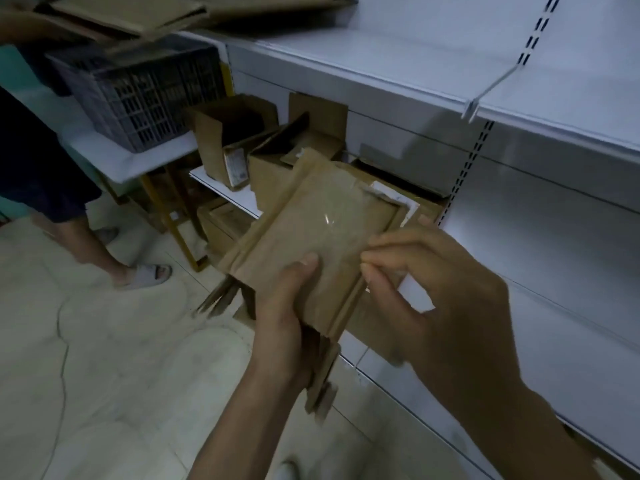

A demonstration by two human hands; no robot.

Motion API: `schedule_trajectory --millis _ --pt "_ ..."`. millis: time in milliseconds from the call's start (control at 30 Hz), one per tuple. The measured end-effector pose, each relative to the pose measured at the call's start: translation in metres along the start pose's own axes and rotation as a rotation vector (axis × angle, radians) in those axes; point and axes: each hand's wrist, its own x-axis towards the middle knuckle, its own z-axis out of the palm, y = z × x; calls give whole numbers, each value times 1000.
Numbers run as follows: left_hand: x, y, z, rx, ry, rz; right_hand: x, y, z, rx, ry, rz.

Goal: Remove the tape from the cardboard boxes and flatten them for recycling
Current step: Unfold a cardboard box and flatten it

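A small brown cardboard box (304, 230) is held up in the middle of the view, its broad face covered with clear shiny tape (329, 220). My left hand (287, 306) grips the box from below, thumb pressed on the taped face. My right hand (436, 275) is at the box's right edge, thumb and forefinger pinched together at the tape's edge. Loose flaps hang below the box. Several open cardboard boxes (235, 140) sit on a low white shelf behind.
White metal shelving (450, 81) runs along the right, with a hook (485, 95) sticking out. A dark plastic crate (138, 95) stands on a white table at left, flattened cardboard (138, 12) above it. Another person's legs in sandals (145, 275) stand on the tiled floor.
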Motion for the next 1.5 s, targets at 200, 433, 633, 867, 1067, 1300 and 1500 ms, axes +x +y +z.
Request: schedule_trajectory --millis 200,433,633,867,1067,1300,1500 --pt "9 26 -20 143 68 103 10 -26 33 -90 40 -72" --pt "10 36 -49 433 36 150 6 -43 67 -378 -100 -62" --pt "23 39 -57 393 22 134 7 -43 69 -148 -46 126" --pt "24 37 -38 604 15 322 19 -43 74 -371 -153 43" --pt "28 32 -35 674 -62 299 24 -36 73 -466 -221 45" --pt "52 40 -59 382 -94 1 29 -22 65 107 8 323" --pt "52 41 -63 266 -108 -98 22 -19 89 105 51 222"
